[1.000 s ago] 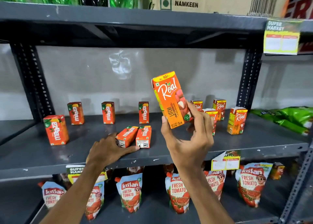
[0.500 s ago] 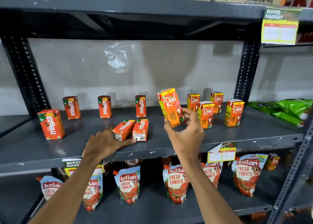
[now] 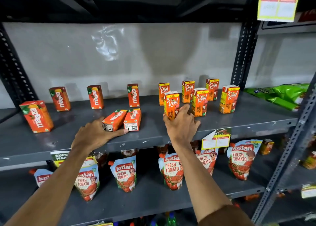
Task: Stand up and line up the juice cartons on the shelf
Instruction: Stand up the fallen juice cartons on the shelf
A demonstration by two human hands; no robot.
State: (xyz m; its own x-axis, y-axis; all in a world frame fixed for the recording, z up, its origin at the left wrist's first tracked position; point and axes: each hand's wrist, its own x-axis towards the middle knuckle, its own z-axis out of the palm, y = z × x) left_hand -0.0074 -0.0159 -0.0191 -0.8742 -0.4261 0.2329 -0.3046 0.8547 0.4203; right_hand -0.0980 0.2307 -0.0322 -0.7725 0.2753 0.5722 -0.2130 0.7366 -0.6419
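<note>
My right hand (image 3: 180,124) grips an orange Real litchi carton (image 3: 171,103), upright with its base on the grey shelf (image 3: 239,121). Several other Real cartons stand upright behind and to the right, such as the nearest Real carton (image 3: 199,101) and the rightmost Real carton (image 3: 228,99). Two Maaza cartons lie flat side by side, a left Maaza carton (image 3: 114,119) and a right Maaza carton (image 3: 133,119). My left hand (image 3: 95,134) rests flat on the shelf, touching the near end of the left lying carton. More Maaza cartons stand upright at the back left (image 3: 95,97).
Green snack packets (image 3: 282,95) lie at the shelf's right end. Red Kissan tomato pouches (image 3: 171,171) hang on the lower shelf. A yellow price tag (image 3: 216,141) sticks out from the shelf edge. Perforated metal uprights (image 3: 242,54) frame the bay.
My right hand has lowered the Real carton from mid-air down onto the shelf in front of the other Real cartons. My left hand has stayed by the lying Maaza cartons.
</note>
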